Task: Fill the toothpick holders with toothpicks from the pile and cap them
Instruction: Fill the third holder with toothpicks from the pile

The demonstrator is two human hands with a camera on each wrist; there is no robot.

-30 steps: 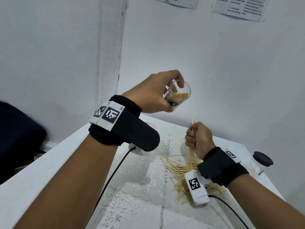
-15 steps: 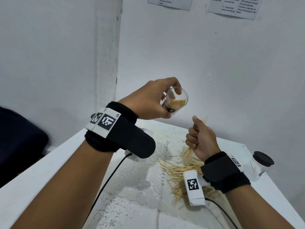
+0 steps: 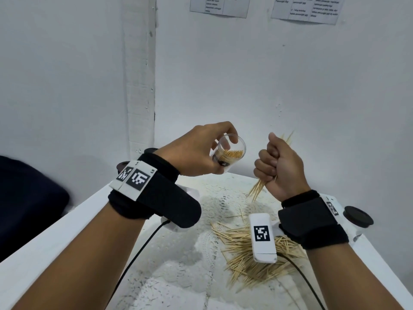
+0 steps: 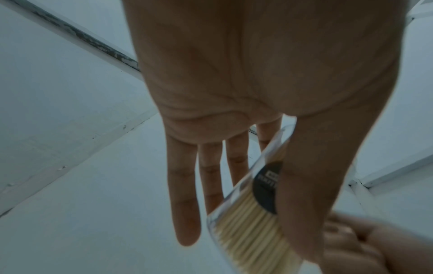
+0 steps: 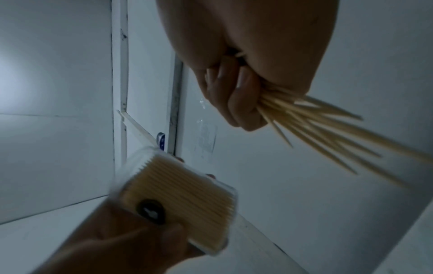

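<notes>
My left hand (image 3: pixel 201 151) holds a clear toothpick holder (image 3: pixel 229 155) in the air, tilted with its open mouth toward the right; it is partly filled with toothpicks. The left wrist view shows the holder (image 4: pixel 253 213) pinched between thumb and forefinger, the other fingers straight. Just right of it my right hand (image 3: pixel 277 166) is a fist round a bundle of toothpicks (image 3: pixel 259 186) whose ends stick out above and below the fist. In the right wrist view the bundle (image 5: pixel 316 128) fans out beside the holder (image 5: pixel 182 194). A loose pile of toothpicks (image 3: pixel 245 253) lies on the lace cloth below.
A second clear holder with a black cap (image 3: pixel 357 217) stands at the table's right edge behind my right wrist. A black cap (image 3: pixel 121 166) peeks out behind my left wrist. The white table (image 3: pixel 55 238) sits in a wall corner; a dark object (image 3: pixel 26 204) lies left of it.
My right hand has lifted the bundle off the pile and up toward the holder's mouth. My left hand has lowered the holder slightly and kept its tilt.
</notes>
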